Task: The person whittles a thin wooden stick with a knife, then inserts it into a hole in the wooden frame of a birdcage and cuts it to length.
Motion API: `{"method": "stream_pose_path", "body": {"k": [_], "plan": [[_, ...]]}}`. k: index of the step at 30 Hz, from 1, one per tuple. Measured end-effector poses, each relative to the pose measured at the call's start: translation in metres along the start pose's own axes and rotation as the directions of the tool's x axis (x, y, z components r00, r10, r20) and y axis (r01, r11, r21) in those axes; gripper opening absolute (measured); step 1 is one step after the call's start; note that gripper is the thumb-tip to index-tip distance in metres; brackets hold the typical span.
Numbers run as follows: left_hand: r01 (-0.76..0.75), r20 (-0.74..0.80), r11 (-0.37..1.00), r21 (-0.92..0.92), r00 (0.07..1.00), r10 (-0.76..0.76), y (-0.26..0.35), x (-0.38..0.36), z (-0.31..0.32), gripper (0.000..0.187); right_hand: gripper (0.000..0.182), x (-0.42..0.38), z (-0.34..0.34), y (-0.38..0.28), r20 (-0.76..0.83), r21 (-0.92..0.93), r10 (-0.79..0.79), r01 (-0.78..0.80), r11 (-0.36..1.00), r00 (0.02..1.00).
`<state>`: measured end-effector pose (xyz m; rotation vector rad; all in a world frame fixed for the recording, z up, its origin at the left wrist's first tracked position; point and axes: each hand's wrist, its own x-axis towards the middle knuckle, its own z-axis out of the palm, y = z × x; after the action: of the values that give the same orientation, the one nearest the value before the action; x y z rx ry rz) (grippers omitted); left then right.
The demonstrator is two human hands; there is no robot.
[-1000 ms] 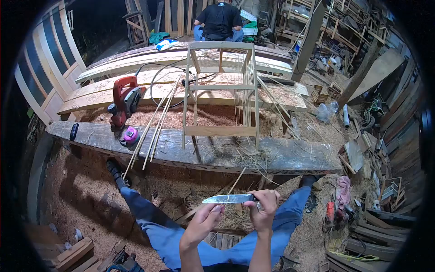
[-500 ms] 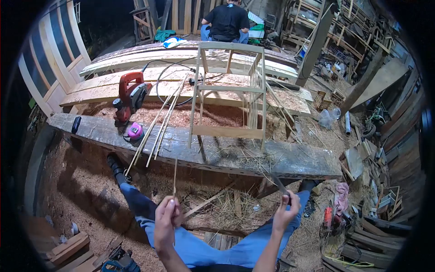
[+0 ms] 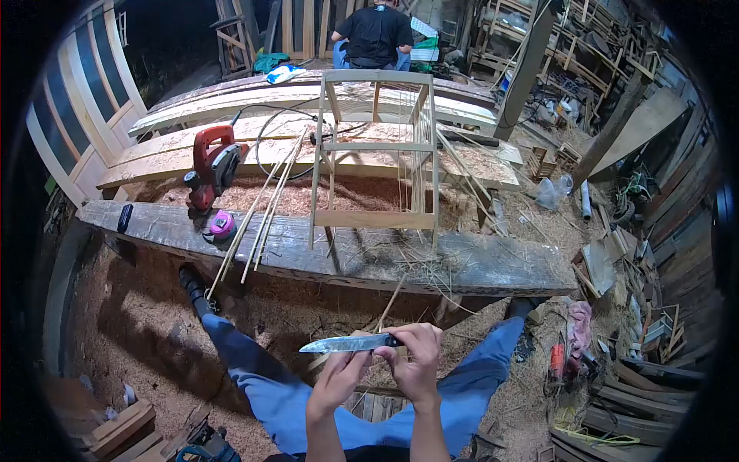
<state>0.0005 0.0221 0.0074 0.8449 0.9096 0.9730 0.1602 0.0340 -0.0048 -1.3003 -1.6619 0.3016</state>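
My right hand [image 3: 416, 368] is wrapped round the black handle of a knife [image 3: 332, 345], whose blade points left across the front of my left hand. Close beside it, my left hand [image 3: 337, 385] is closed on a thin wooden stick [image 3: 391, 302] that slants up to the right behind the knife. The fingertips of my left hand are partly covered by the blade. Both hands are low over my lap, in front of the dark bench plank [image 3: 493, 269]. On that plank stands a slender wooden frame [image 3: 377, 219], with plant-like shavings [image 3: 423, 266] by its foot.
A red power planer [image 3: 209, 165], a pink tape measure [image 3: 222, 225] and several long thin sticks [image 3: 269, 212] lie on the bench at left. Pale boards [image 3: 169, 150] lie beyond. A person [image 3: 376, 38] sits at the back. Wood scraps [image 3: 647, 408] are piled at right.
My right hand has swung left with the knife, so the blade now lies level before my left hand. My left hand has moved right, and its stick now leans right.
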Motion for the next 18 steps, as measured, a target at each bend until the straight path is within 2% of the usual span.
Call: {"method": "stream_pose_path", "body": {"k": [3, 5, 8, 18], "plan": [[-0.043, 0.023, 0.993, 0.111, 0.999, 0.041, -0.009, 0.001, -0.005, 0.016, 0.041, 0.002, -0.007, 0.002, -0.016, -0.013, 0.005, -0.005, 1.0, 1.0], [0.005, -0.009, 0.966, 0.259, 1.0, -0.003, -0.008, 0.0, -0.005, 0.02, 0.037, 0.002, -0.013, 0.003, -0.036, -0.028, 0.032, -0.033, 0.999, 0.999], [-0.064, -0.023, 0.964, 0.257, 0.997, 0.072, 0.0, -0.002, 0.003, 0.021, 0.034, 0.002, -0.016, 0.007, -0.047, -0.046, 0.062, -0.064, 0.997, 0.997], [-0.066, 0.015, 0.957, 0.283, 0.998, 0.064, -0.006, 0.0, 0.0, 0.02, 0.034, 0.001, -0.019, 0.009, -0.071, -0.082, 0.049, -0.055, 0.995, 0.996]]}}
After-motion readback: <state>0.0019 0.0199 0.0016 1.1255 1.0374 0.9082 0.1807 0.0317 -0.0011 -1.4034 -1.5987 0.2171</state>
